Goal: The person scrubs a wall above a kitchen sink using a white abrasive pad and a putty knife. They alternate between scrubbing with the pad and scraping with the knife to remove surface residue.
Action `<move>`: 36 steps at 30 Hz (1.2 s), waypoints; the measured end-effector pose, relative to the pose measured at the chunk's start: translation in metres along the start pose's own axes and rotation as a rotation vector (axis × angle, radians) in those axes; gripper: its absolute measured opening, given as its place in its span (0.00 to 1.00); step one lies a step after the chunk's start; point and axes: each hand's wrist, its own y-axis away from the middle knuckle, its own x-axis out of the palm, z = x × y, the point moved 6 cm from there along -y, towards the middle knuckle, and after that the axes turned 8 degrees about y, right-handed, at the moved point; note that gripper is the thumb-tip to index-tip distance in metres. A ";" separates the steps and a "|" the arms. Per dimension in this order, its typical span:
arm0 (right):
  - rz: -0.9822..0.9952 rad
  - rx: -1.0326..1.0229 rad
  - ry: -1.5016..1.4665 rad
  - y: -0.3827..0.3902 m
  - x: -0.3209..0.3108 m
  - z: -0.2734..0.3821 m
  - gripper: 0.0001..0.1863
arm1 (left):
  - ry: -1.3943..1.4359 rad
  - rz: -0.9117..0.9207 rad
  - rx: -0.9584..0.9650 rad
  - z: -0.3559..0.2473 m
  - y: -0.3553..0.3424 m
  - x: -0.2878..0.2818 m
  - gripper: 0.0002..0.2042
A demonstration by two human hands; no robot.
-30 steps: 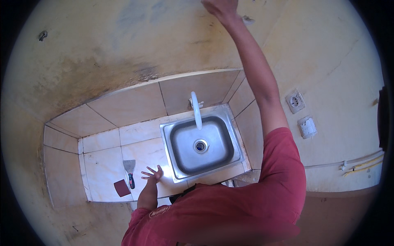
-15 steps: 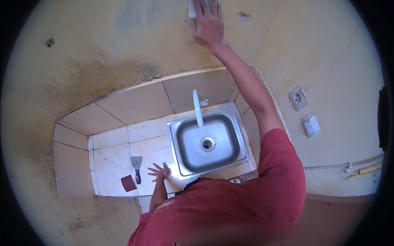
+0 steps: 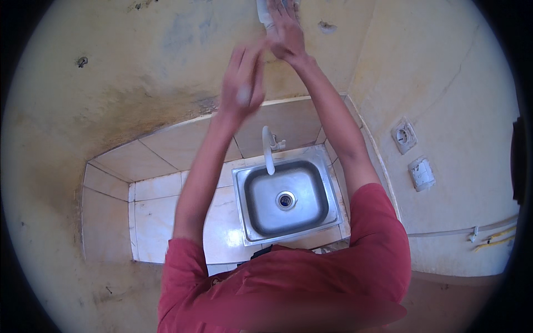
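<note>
My right hand (image 3: 287,36) is raised high against the back wall. Its fingers lie over a flat-sided white thing (image 3: 264,14), cut off by the upper edge, so its kind does not show. My left hand (image 3: 242,83) is up beside it, just to the left and lower. Motion blurs its fingers, which point upward toward the right wrist; whether they hold anything I cannot make out.
Below my arms, a steel sink (image 3: 286,225) with a white curved tap (image 3: 267,150) sits in a white tiled counter (image 3: 155,222). On the right wall are a socket (image 3: 405,135), a whitish box (image 3: 422,173) and yellow cables (image 3: 494,241). The back wall (image 3: 133,105) is stained.
My left hand has risen from the counter to near my right hand. The putty knife and dark red sheet seen on the counter earlier no longer show; my left arm now covers that area.
</note>
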 end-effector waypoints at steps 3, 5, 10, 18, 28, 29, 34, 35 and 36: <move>0.006 0.144 -0.747 0.002 0.017 -0.032 0.33 | 0.078 0.104 -0.011 0.072 -0.083 0.062 0.26; 0.031 0.385 -1.546 -0.007 0.009 -0.036 0.34 | -0.058 0.178 -0.018 0.094 -0.100 0.090 0.33; -0.237 0.299 -1.035 0.040 -0.070 -0.043 0.38 | -0.563 0.140 0.082 0.117 -0.090 0.117 0.34; -0.031 1.075 -0.811 0.369 -0.081 0.025 0.39 | -0.647 -0.001 0.254 0.107 -0.164 0.109 0.34; 0.354 1.027 -0.466 0.536 -0.142 0.113 0.32 | -0.822 0.132 0.219 0.116 -0.105 0.092 0.36; 0.329 1.024 -0.439 0.549 -0.153 0.119 0.30 | -0.818 0.080 0.261 0.111 -0.124 0.088 0.36; 0.455 1.050 -0.248 0.602 -0.171 0.124 0.23 | -0.806 -0.059 0.255 0.099 -0.167 0.086 0.36; 0.422 1.070 -0.140 0.606 -0.168 0.123 0.22 | -0.702 -0.019 0.245 0.115 -0.144 0.118 0.36; 0.410 1.046 -0.091 0.608 -0.172 0.114 0.20 | -0.713 0.040 0.228 0.117 -0.126 0.118 0.36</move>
